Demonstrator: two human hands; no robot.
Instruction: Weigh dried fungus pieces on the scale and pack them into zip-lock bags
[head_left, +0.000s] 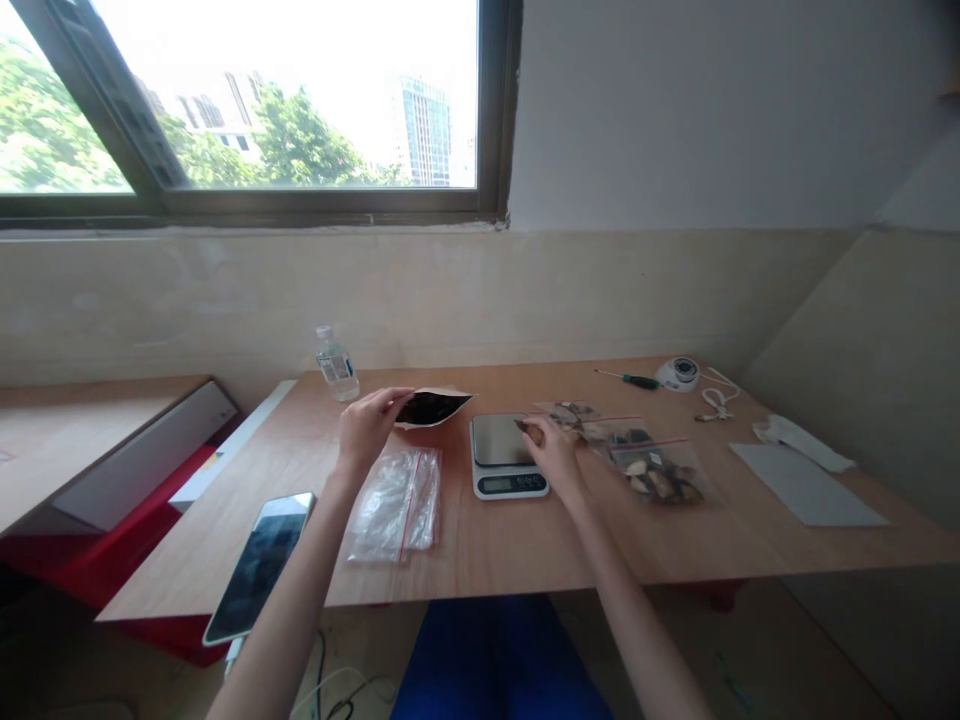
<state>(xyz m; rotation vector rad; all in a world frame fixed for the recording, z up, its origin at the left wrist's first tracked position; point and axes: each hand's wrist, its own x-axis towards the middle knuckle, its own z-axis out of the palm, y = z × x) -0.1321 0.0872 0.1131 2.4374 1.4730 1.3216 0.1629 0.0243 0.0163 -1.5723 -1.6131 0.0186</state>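
L hand (pixel 367 430) grips dark foil pouch (pixel 431 408) over bench (pixel 465 545), clear zip bag (pixel 394 505) lying below it. Hands well apart, digital scale (pixel 501 458) betw. them. R hand (pixel 553 455) pinches brown piece (pixel 529 430) above scale's edge, near zip bag of dried pieces (pixel 656 470).

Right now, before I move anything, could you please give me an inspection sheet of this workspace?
surface: wooden table
job's things: kitchen scale; dark pouch; zip bag of dried brown pieces; crumpled clear zip bag
clutter: water bottle; screwdriver; round white device; phone; grey sheet
hands: left hand pinches the pouch; right hand holds a brown piece at the scale's edge
cables: white cord by the device; wires below the table
surroundings: window onto trees and tower blocks
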